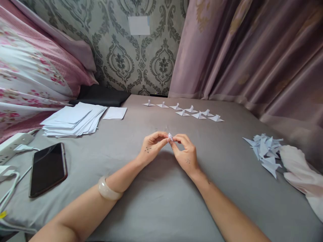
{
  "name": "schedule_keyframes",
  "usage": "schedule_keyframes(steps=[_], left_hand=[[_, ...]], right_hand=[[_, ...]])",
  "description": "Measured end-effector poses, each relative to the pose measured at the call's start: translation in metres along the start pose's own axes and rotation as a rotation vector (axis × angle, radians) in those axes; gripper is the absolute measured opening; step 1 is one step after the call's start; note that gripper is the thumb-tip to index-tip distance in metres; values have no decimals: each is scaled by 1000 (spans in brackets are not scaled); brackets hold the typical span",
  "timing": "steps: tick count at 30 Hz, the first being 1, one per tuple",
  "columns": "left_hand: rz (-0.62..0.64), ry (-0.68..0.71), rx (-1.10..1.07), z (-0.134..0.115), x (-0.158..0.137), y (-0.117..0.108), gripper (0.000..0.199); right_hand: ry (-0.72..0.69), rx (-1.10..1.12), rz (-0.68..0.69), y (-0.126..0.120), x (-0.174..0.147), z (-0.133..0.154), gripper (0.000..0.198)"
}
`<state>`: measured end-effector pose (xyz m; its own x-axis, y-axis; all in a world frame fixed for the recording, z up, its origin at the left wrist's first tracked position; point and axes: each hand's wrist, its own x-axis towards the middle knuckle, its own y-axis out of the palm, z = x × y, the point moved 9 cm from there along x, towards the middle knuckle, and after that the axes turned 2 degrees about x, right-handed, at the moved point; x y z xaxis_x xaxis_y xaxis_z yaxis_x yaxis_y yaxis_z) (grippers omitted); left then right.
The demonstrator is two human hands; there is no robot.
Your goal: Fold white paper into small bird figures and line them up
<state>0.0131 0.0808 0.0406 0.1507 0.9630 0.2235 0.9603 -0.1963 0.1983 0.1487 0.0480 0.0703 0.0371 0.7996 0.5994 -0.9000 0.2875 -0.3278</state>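
Between my fingertips is a small folded piece of white paper (170,136), held above the grey sheet (161,201). My left hand (152,146) pinches it from the left with thumb and forefinger. From the right, my right hand (185,153) grips it the same way. Most of the paper is covered by the fingers, so its full shape cannot be made out. Beyond my hands, several white folded paper figures (199,115) with flat wings and an upright middle stand in two rows.
At left lie a stack of white paper (75,117), a smaller pile of paper squares (115,113), a phone (48,169) and a power strip (15,144). At right, a heap of folded paper pieces (266,148) sits beside a pale cloth (300,171). Curtains (227,50) hang behind.
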Motion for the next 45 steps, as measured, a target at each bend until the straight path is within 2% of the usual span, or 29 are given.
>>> schedule_keyframes(steps=[5, 11, 23, 35, 41, 45], left_hand=[[66, 23, 60, -2, -1, 3, 12], [92, 114, 139, -7, -2, 3, 12], [74, 71, 123, -7, -2, 2, 14], [47, 39, 161, -8, 0, 0, 16], [62, 46, 171, -10, 0, 1, 15], [96, 57, 169, -11, 0, 3, 14]], right_hand=[[23, 46, -16, -4, -2, 9, 8], [4, 87, -10, -4, -2, 11, 12], [40, 85, -1, -2, -2, 13, 9], [207, 158, 14, 1, -7, -1, 8], [352, 282, 2, 6, -11, -15, 10], [360, 321, 2, 7, -12, -19, 7]])
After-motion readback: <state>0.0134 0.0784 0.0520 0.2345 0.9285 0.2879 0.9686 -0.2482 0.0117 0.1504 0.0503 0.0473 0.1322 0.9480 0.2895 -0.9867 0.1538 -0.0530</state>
